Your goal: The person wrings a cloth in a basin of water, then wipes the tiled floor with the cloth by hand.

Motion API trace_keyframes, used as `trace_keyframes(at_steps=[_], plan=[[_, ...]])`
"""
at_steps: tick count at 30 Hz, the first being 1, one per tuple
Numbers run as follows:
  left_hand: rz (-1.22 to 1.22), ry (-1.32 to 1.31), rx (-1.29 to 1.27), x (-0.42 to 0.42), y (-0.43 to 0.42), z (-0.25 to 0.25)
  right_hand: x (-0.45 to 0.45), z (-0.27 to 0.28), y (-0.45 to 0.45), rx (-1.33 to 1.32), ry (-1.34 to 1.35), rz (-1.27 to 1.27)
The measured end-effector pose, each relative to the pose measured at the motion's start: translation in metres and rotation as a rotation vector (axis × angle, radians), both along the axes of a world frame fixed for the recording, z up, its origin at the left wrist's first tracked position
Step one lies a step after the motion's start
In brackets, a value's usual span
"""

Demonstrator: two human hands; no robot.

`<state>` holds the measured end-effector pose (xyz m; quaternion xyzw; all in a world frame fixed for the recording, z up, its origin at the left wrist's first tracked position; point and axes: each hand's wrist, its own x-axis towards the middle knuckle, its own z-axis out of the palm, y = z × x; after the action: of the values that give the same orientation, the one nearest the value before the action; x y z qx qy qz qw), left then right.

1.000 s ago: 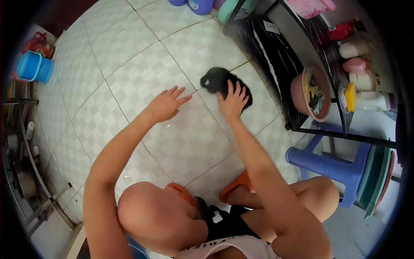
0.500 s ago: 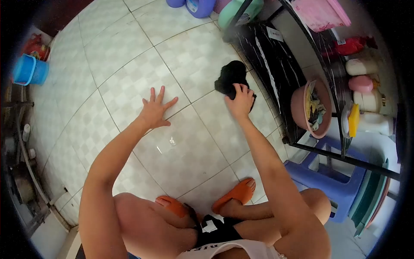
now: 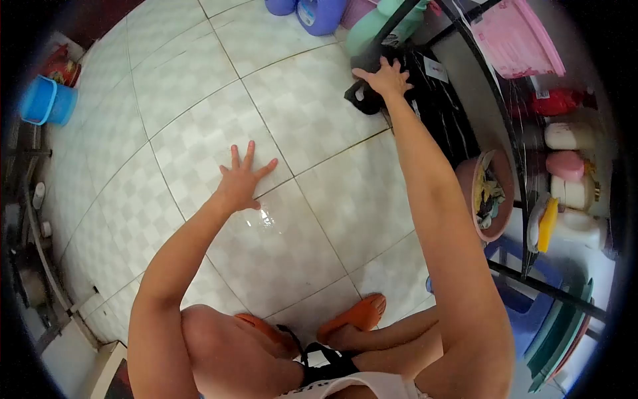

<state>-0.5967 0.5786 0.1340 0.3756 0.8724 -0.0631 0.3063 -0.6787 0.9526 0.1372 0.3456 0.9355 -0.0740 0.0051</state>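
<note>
Grey-white tile floor (image 3: pixel 322 123) runs under and beyond both hands; glossy, crossed by grout lines (image 3: pixel 265 124); overlapping strokes seem right here, with firmer pressure along the joints.

Black rack (image 3: pixel 448 113) on the right hand's outer side, white-veined and close; strokes at that border want flat, slow fingers to spare the knuckles.

Blue stool (image 3: pixel 531 326), nearer the body than the right hand, partly behind the forearm; pink basin (image 3: pixel 468 179) between stool and hand, crumpled cloths (image 3: pixel 488 199) inside; green container (image 3: pixel 364 33) just past the right fingertips, better skirted than bumped; blue bucket (image 3: pixel 50 100) well out beyond the left hand's outer side.

Orange slippers (image 3: pixel 355 316) planted on the body side of both hands; squat looks steady, though such a long right reach could draw weight forward; a short step would likely help.

Hands well apart; left hand (image 3: pixel 239 183) fanned, palm down, on or barely over the tile, cannot tell whether it bears weight; bracing there would free the other arm; right hand (image 3: pixel 387 78) at full stretch, fingers spread over the black cloth (image 3: pixel 371 103), apparently pressing rather than gripping; cloth bunched, a loose end toward the left hand; smoothing it flat should wipe more evenly.

Wet-looking glints (image 3: pixel 266 216) just bodyward of the left hand; water or reflection, cannot tell.
</note>
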Motion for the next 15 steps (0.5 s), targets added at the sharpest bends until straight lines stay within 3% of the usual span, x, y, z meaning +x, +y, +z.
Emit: trace_keyframes(at_steps=[5, 7, 10, 15], plan=[[-0.003, 0.0, -0.009, 0.0, 0.002, 0.005, 0.06, -0.014, 0.008, 0.289, 0.123, 0.429], [-0.007, -0.005, -0.005, -0.001, 0.002, 0.006, 0.11, -0.013, 0.021, 0.318, 0.048, 0.54], [-0.003, 0.0, -0.003, 0.0, 0.0, 0.002, 0.169, -0.003, 0.026, 0.293, -0.084, 0.552], [0.018, 0.03, 0.024, 0.001, 0.01, -0.007, 0.135, 0.001, 0.008, 0.315, -0.032, 0.48]])
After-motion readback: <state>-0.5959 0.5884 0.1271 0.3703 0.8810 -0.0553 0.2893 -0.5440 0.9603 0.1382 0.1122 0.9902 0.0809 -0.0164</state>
